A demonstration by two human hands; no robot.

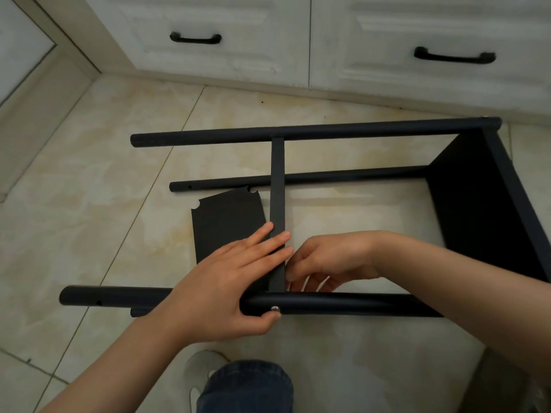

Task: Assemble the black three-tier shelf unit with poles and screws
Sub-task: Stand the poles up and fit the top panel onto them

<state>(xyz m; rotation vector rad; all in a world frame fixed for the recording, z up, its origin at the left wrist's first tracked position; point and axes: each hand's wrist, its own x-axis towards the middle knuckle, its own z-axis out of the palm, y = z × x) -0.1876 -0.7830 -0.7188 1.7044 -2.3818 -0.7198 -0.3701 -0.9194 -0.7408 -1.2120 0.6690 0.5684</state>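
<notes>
Black metal poles and dark panels make up a part-built shelf unit lying on its side on a beige tiled floor, in front of white drawers.

At far left, the free end of the near pole sticks out with an open screw hole. Just right of it, a loose shelf panel with notched corners lies flat on the tiles. The left hand comes next: its fingers lie straight across the edge of the middle shelf, while the thumb hooks under the near pole and touches a silver screw. The right hand sits against the far face of that shelf with fingers curled; whether it holds anything cannot be made out. At far right, the end shelf is already joined to the poles.

The frame looks stiff but probably loose at unfinished joints, so it would likely twist if lifted by one pole. The smooth round poles may roll or slip; taking hold beside a fastened joint seems safest. The thin panel looks light.

No open container is in view; the drawers are closed, their contents hidden.
</notes>
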